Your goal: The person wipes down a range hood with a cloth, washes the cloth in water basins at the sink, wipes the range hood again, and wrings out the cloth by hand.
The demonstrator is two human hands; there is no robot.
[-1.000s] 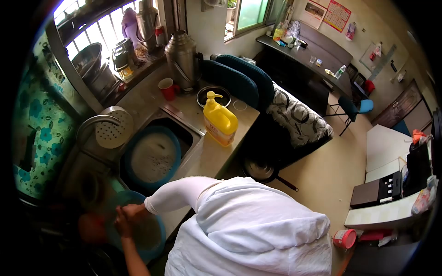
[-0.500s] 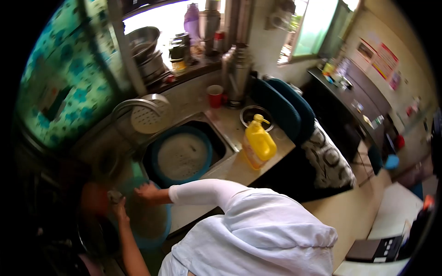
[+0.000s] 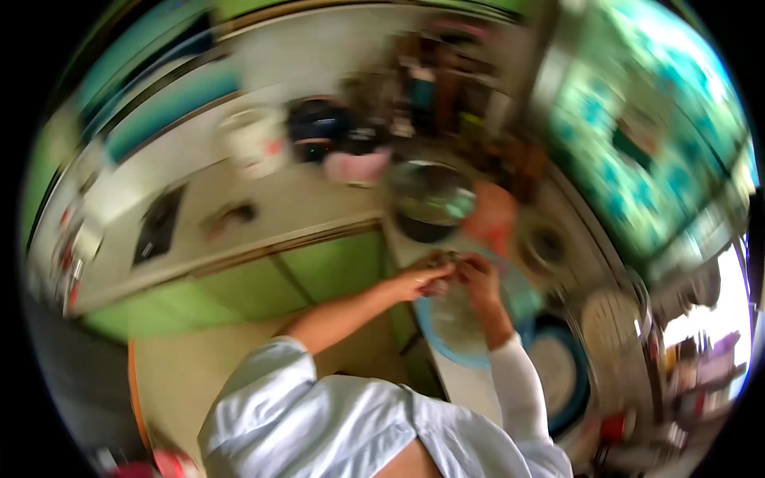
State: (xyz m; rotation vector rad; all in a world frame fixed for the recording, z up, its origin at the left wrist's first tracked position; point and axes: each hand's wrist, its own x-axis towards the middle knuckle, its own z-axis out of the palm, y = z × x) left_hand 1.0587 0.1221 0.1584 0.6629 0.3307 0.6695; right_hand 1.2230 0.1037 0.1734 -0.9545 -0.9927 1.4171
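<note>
My left hand (image 3: 425, 281) is closed, its fingertips around a small greyish-brown thing (image 3: 448, 257) too blurred to name. My right hand (image 3: 480, 283) meets it from the other side, fingers bent in and touching the same thing. Both hands are over the near-left part of a light-blue basin (image 3: 437, 338), which has cloudy water in it. Just beyond my hands stand a dark round pot (image 3: 431, 231) with a shiny top and an orange-red plastic container (image 3: 489, 213).
A second blue basin (image 3: 580, 382) sits in the sink at the right. The counter (image 3: 319, 211) runs off left, with a white bucket (image 3: 253, 143), a dark appliance (image 3: 319, 123) and a pink thing (image 3: 358, 167) on it. Green cabinets (image 3: 231, 299) are below.
My view has swung left, from the sink and window towards the long counter. My right hand has come up from the basin to my left hand, and both now meet at the small thing.
</note>
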